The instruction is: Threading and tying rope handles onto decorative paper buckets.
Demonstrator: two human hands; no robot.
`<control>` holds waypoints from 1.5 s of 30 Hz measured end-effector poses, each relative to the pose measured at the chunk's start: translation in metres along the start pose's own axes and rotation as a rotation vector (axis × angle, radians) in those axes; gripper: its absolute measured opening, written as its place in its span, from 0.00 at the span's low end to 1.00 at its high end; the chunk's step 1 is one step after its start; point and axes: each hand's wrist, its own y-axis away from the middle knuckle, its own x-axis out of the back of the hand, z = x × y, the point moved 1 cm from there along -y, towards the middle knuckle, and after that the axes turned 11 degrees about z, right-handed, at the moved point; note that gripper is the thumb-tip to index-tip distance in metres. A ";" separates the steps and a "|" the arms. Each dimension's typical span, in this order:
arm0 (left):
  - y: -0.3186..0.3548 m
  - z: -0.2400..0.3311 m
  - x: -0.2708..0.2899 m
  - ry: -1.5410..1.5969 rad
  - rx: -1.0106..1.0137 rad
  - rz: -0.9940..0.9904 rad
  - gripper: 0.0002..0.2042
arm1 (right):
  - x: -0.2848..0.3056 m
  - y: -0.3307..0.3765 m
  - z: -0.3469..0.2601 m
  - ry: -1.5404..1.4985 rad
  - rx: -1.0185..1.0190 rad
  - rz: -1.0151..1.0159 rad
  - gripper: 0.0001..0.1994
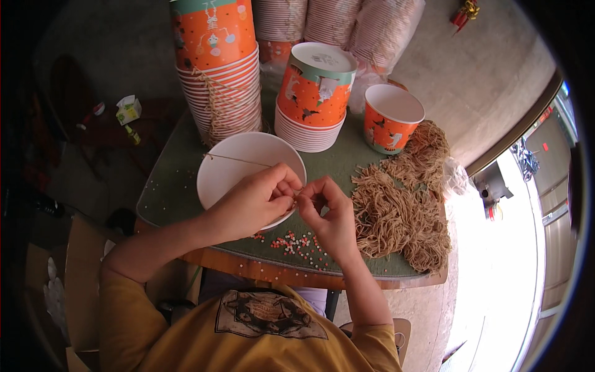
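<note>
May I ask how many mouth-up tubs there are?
2: a white-lined tub below the left hand and an orange tub beside the brown strands; some may be hidden.

We've got a green-topped, wood-edged table here, and on it we're seeing a tall stack of orange cups, a shorter stack beside it, one upright cup, a wide white bowl, heaped tan strands and a scatter of orange-red and white beads.

Far left, I see a tissue box near a small bottle. Carton lower left. Red-gold ornament on wall, upper right.
</note>
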 end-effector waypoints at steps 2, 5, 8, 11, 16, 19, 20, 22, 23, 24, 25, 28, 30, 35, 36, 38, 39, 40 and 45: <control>0.001 0.000 -0.001 -0.057 -0.001 0.014 0.05 | 0.000 0.001 0.002 -0.009 -0.013 -0.003 0.06; 0.004 0.003 -0.001 -0.312 -0.138 0.067 0.05 | -0.001 0.001 0.001 -0.003 -0.003 0.000 0.06; 0.005 0.007 0.001 -0.496 -0.270 0.133 0.06 | -0.002 0.001 0.001 -0.026 -0.010 0.002 0.05; 0.000 0.010 0.005 -0.032 0.205 0.041 0.09 | 0.000 0.001 0.006 -0.133 -0.082 -0.008 0.04; -0.002 0.005 0.009 0.068 0.209 -0.035 0.07 | 0.000 0.002 0.007 -0.253 -0.169 -0.038 0.04; -0.003 0.001 0.012 0.137 0.285 -0.107 0.07 | -0.001 0.003 0.008 -0.268 -0.154 -0.034 0.04; -0.003 0.001 0.012 0.159 0.326 -0.120 0.06 | -0.002 0.003 0.007 -0.266 -0.153 -0.036 0.04; -0.003 0.001 0.012 0.153 0.321 -0.127 0.05 | -0.001 0.003 0.006 -0.263 -0.151 -0.037 0.04; -0.004 0.001 0.011 0.146 0.316 -0.134 0.04 | 0.000 0.003 0.006 -0.240 -0.138 -0.042 0.04; -0.003 -0.001 0.011 0.146 0.316 -0.132 0.04 | 0.000 0.002 0.005 -0.219 -0.124 -0.049 0.04; -0.003 -0.004 0.010 0.091 0.189 -0.075 0.04 | 0.000 0.002 0.002 -0.219 -0.124 -0.051 0.04; -0.002 0.001 0.007 -0.020 0.016 0.016 0.05 | 0.001 0.002 -0.003 -0.154 -0.175 -0.093 0.05; -0.001 0.008 0.005 -0.076 -0.033 0.049 0.05 | 0.001 0.003 -0.003 -0.097 -0.130 -0.068 0.04; 0.002 0.011 0.003 -0.487 -0.392 0.144 0.06 | -0.003 0.004 0.002 -0.081 -0.049 0.005 0.04; 0.002 0.011 0.002 -0.488 -0.393 0.143 0.06 | -0.003 0.004 0.002 -0.069 -0.049 0.011 0.04; 0.003 0.012 -0.001 -0.590 -0.493 0.216 0.07 | -0.004 0.005 0.002 -0.044 -0.020 0.031 0.04; 0.004 0.013 -0.002 -0.590 -0.495 0.213 0.07 | -0.004 0.006 0.001 -0.019 0.007 0.052 0.04; 0.004 0.015 -0.003 -0.632 -0.494 0.236 0.06 | -0.004 0.006 0.001 -0.018 0.007 0.056 0.04; 0.004 0.012 -0.003 -0.509 -0.404 0.254 0.05 | -0.008 0.010 0.000 0.070 0.155 0.128 0.05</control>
